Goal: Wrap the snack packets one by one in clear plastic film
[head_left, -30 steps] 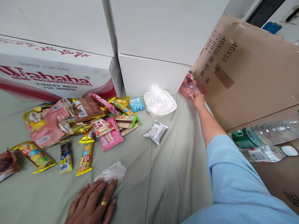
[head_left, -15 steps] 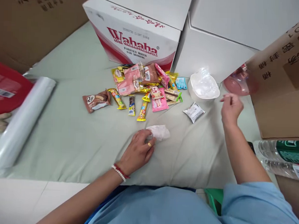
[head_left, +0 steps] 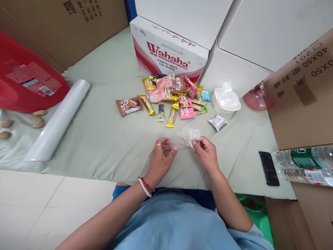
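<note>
A crumpled clear plastic bag [head_left: 190, 136] is held just above the cloth-covered table, in front of the snacks. Thumb and fingers of my right hand [head_left: 207, 153] pinch its right side. My left hand [head_left: 162, 156], with a ring and bracelets, has its thumb and forefinger closed at the bag's thin left part; the see-through film is hard to make out there. Beyond my hands lies a pile of wrapped snacks [head_left: 159, 95], with a brown snack packet [head_left: 129, 106] at its left. A silver-white sachet [head_left: 218, 122] lies by a white plastic tub [head_left: 226, 101] holding clear plastic.
White Wahaha cartons [head_left: 169, 48] line the back; a brown carton [head_left: 306, 97] stands right. Water bottles [head_left: 307, 158] and a black phone [head_left: 268, 168] lie at the right. A clear plastic roll [head_left: 59, 121] and a red jug [head_left: 28, 74] are on the left.
My right hand has come from beside the tub to the plastic bag and pinches it. The bag is now lifted and more spread out. The view has shifted, showing more of the left side.
</note>
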`<state>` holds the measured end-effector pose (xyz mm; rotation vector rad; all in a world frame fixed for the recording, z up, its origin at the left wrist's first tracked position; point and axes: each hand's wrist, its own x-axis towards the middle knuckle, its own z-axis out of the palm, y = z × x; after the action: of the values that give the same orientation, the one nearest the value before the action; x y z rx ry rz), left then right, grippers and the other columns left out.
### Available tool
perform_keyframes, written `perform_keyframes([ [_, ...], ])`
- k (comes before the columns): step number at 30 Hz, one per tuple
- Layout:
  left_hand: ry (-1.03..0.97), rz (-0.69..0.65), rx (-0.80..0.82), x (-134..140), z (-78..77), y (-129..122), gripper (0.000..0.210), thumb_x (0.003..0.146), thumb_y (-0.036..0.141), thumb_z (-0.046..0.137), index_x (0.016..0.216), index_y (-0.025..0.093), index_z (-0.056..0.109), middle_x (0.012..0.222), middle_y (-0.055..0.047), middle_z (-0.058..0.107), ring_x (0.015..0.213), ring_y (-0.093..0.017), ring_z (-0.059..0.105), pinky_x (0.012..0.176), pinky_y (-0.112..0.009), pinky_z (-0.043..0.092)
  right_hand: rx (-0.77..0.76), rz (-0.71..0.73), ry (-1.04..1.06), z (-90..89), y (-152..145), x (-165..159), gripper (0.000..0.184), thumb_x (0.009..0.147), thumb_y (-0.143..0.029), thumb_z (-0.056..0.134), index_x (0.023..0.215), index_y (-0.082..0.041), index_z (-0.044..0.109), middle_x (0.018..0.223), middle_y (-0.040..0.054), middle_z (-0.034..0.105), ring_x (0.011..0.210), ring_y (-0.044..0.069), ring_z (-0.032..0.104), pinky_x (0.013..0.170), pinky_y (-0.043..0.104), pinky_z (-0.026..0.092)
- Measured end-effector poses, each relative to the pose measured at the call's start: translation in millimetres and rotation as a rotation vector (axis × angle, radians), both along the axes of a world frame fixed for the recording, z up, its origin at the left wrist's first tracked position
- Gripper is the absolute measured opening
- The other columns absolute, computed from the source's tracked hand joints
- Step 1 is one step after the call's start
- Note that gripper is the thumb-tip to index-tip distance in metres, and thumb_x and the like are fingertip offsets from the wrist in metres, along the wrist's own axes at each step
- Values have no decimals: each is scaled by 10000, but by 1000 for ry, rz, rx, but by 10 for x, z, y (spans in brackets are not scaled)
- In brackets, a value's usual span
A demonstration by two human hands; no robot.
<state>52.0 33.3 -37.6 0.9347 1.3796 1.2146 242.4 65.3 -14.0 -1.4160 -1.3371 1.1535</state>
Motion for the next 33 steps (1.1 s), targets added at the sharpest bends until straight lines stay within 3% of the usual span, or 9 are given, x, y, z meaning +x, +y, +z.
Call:
perform_keyframes([
  [4, -465, 15, -233, 9, 140, -59, 855, 718, 479, 939, 1417, 251, 504, 1368, -131, 560, 1105, -248, 671, 758, -333, 634, -276, 88, 527, 94, -395, -240, 339, 775, -464, 890, 876, -225, 673, 707, -44, 554, 535, 85, 390, 480, 230, 374],
  [9, -582, -151, -227, -245, 145, -11, 601, 591, 427, 1014, 1016, 168, 678, 874, -4, 652, 684, -89, 591, 606, -193, 499, -372, -63, 802, 74, -478, -171, 345, 701, -314, 946, 893, -215, 677, 688, -64, 523, 513, 51, 349, 431, 166, 339],
  [12, -487, -109, -184, -400, 100, -45, 568, 676, 522, 944, 1045, 176, 686, 893, -5, 638, 667, -86, 573, 580, -197, 468, -376, -166, 718, 50, -420, -72, 365, 657, -297, 976, 844, -197, 679, 740, -53, 565, 529, 38, 370, 432, 159, 320],
  [17, 69, -200, 55, -495, 91, -150, 871, 683, 452, 901, 1466, 276, 562, 1437, -100, 579, 857, -143, 607, 710, -283, 531, -437, -119, 530, 73, -371, -78, 437, 601, -406, 999, 818, -191, 687, 708, -59, 534, 521, 37, 342, 427, 172, 235],
  [20, 334, -263, 180, -525, 102, -149, 483, 787, 448, 793, 1220, 240, 740, 1216, -72, 702, 926, -197, 634, 785, -313, 514, -478, -49, 443, 118, -322, -55, 466, 599, -460, 988, 806, -194, 666, 650, -74, 481, 505, 42, 293, 426, 188, 166],
  [22, 347, -257, 133, -558, 110, -119, 310, 890, 495, 670, 957, 212, 778, 899, -39, 716, 793, -185, 614, 718, -302, 472, -477, -6, 372, 150, -257, 16, 477, 617, -506, 967, 815, -193, 666, 656, -71, 486, 502, 43, 275, 432, 199, 155],
  [24, 268, -245, 56, -589, 122, -84, 383, 917, 554, 627, 836, 201, 750, 741, -14, 670, 683, -165, 559, 658, -289, 432, -421, 0, 279, 176, -180, 111, 490, 634, -546, 940, 865, -195, 688, 690, -61, 510, 514, 52, 295, 444, 207, 202],
  [29, 110, -207, 26, -518, 145, -72, 437, 912, 601, 617, 742, 202, 671, 711, -10, 662, 672, -153, 529, 660, -277, 410, -38, -193, -92, 191, -152, 160, 434, 799, -603, 791, 976, -218, 698, 801, -10, 601, 669, 129, 503, 587, 259, 420],
  [33, 79, -203, 24, -342, 142, -151, 447, 927, 611, 610, 739, 206, 644, 687, 4, 624, 634, -141, 488, 625, -271, 385, -101, 3, -134, 79, -337, -151, 470, 873, -595, 717, 1169, -236, 652, 788, -14, 650, 669, 158, 566, 648, 302, 477],
])
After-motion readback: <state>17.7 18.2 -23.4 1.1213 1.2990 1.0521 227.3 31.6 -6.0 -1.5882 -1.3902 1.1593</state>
